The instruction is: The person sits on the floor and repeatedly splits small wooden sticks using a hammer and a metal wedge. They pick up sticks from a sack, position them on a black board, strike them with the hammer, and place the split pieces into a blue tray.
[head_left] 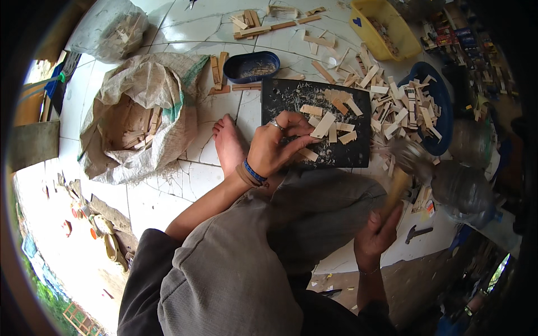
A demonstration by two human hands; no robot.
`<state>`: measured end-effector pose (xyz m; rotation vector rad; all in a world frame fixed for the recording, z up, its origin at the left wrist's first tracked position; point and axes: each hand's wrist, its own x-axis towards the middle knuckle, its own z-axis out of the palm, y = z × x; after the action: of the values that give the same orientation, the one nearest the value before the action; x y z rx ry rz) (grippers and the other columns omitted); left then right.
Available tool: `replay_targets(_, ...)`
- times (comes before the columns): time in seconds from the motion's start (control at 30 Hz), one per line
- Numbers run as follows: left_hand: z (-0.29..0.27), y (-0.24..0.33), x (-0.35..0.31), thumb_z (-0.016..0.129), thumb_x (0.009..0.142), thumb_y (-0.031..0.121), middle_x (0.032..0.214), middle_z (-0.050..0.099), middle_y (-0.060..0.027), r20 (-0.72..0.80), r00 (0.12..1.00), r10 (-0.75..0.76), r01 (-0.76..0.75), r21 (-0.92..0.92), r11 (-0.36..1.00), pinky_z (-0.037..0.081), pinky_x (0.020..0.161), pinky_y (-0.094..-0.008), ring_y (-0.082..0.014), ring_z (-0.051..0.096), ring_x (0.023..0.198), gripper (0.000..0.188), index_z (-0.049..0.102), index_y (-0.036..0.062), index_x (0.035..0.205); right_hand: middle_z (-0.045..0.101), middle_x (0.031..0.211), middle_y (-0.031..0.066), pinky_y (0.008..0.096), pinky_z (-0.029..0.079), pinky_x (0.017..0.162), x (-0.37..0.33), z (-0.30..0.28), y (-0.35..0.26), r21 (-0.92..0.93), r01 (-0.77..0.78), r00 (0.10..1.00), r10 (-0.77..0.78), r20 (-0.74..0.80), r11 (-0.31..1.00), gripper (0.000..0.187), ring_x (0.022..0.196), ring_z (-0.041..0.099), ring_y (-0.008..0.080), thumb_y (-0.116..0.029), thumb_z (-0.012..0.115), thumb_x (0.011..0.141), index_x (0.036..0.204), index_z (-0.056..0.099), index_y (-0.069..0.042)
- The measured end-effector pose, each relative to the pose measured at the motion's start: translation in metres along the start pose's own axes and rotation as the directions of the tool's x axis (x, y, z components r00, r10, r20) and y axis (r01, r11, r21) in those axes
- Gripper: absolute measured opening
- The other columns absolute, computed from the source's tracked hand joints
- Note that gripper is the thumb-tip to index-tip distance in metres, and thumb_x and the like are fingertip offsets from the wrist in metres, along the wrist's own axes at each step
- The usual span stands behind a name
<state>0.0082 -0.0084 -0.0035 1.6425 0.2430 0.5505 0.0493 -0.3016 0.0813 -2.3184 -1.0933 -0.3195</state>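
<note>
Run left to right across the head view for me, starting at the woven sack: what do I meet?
Woven sack → left hand → pale wood strip pinched in its fingers → right hand → small hammer lying on the floor → large clear plastic bottle.

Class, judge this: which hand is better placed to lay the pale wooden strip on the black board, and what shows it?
Probably the left hand: it pinches the pale wooden strip over the black board. The right hand is occupied, gripping a blurred wooden-handled tool off to the right.
</note>
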Motion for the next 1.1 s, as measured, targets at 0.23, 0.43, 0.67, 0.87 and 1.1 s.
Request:
replay_targets(0.23,-0.001,-0.002,0.004,0.078,0.092,0.007,0.102,0.077,-0.0104,-0.002,1.0,0.018,-0.018,0.023,1.0,0.059,0.082,-0.0285,-0.0189,0.077,0.101,0.031,0.057,0.001,0.114,0.065,0.09,0.0133,0.0327,0.053,0.067,0.007,0.024,0.006,-0.107,0.076,0.92,-0.028,0.391,0.991,0.058,0.073,0.063,0.019,-0.016,0.046,0.111,0.159,0.024,0.008)
replay_targets(0.43,-0.001,0.002,0.001,0.079,0.092,0.007,0.104,0.077,-0.0102,0.014,0.999,-0.031,0.031,-0.017,0.999,0.059,0.081,-0.0288,-0.0193,0.077,0.101,0.031,0.057,0.0013,0.114,0.068,0.095,0.0192,0.0343,0.052,0.062,0.009,-0.001,-0.009,0.241,-0.076,0.991,0.1,-0.087,0.968,0.053,0.074,0.067,0.0237,-0.012,0.048,0.109,0.156,0.032,0.007)
replay_targets(0.67,-0.003,0.004,0.002,0.077,0.093,0.005,0.106,0.076,-0.0107,0.037,0.999,-0.009,0.009,-0.014,1.0,0.059,0.083,-0.0286,-0.0198,0.077,0.103,0.031,0.057,0.0008,0.115,0.073,0.101,0.0198,0.0378,0.056,0.067,0.018,0.01,-0.005,0.022,0.012,0.944,-0.019,0.33,1.0,0.053,0.076,0.071,0.0327,0.0,0.061,0.1,0.152,0.047,0.002)
replay_targets(0.87,-0.003,0.004,0.001,0.077,0.093,0.005,0.106,0.076,-0.011,0.036,0.999,-0.03,0.03,-0.013,0.999,0.059,0.083,-0.0289,-0.0209,0.076,0.106,0.031,0.057,0.0005,0.116,0.071,0.1,0.022,0.0369,0.054,0.064,0.004,0.0,-0.005,0.277,-0.09,0.993,0.108,-0.052,0.957,0.052,0.073,0.068,0.0277,-0.005,0.059,0.102,0.151,0.045,0.007)
replay_targets(1.1,-0.003,0.002,0.003,0.077,0.094,0.008,0.104,0.076,-0.0114,0.024,1.0,-0.002,0.002,0.002,1.0,0.059,0.083,-0.0287,-0.0206,0.077,0.102,0.029,0.058,0.0002,0.115,0.07,0.1,0.0204,0.0372,0.057,0.072,0.019,0.026,-0.007,0.089,-0.17,0.935,0.132,0.329,0.981,0.055,0.075,0.069,0.0258,-0.009,0.063,0.102,0.152,0.045,0.004)
